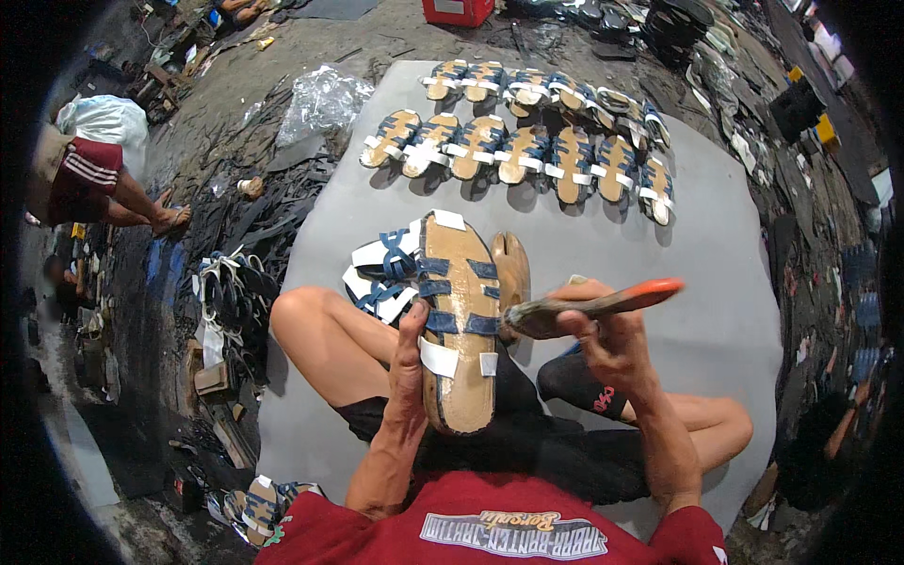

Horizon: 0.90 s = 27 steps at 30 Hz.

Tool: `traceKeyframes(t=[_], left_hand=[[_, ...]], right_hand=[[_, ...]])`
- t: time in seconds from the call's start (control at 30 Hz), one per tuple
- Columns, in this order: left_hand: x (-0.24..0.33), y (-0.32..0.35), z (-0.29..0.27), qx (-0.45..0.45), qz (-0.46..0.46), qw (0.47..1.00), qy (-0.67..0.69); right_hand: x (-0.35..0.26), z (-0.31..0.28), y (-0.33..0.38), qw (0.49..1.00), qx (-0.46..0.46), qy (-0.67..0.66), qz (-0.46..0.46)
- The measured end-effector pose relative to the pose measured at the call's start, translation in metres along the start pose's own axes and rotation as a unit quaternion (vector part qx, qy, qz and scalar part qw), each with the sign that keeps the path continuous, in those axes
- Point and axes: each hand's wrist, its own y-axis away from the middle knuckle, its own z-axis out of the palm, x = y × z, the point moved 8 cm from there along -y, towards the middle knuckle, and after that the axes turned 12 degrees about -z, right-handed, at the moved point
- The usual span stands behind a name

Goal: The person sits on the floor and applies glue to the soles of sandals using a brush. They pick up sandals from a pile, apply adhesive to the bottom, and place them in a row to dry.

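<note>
My left hand [410, 363] grips a sandal [463, 301] by its left side, underside up. Dark blue strap ends and white tabs are folded over its tan sole, which has a wet sheen. In my right hand [612, 348] is a brush [617, 299] with an orange-red handle tip. Its dark head points left, close to the sandal's right edge; whether they touch I cannot tell. Behind the sandal rests a brown foot-shaped form [509, 268] with a split toe. Blue and white sandal straps [384, 268] lie to the left, partly hidden.
Two rows of similar sandals [521, 153] lie across the far part of the grey sheet [702, 273] I sit on. Dark scraps [282, 202] and clear plastic [325, 102] cover the floor beyond. More straps [231, 301] are piled at left. Another person's leg [137, 202] shows there.
</note>
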Motion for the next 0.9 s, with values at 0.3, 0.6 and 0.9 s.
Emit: traceKeyframes(t=[0.3,0.6,0.9], left_hand=[[-0.024,0.005,0.007,-0.006,-0.049,0.999,0.0],[0.013,-0.002,0.009,0.039,0.056,0.992,-0.102],[0.032,-0.004,0.038,0.027,0.036,0.999,0.023]], right_hand=[[-0.009,0.021,-0.042,0.985,0.011,0.135,-0.107],[-0.015,0.038,-0.026,1.0,-0.002,0.025,0.018],[-0.064,0.032,-0.035,0.985,0.001,0.058,-0.163]])
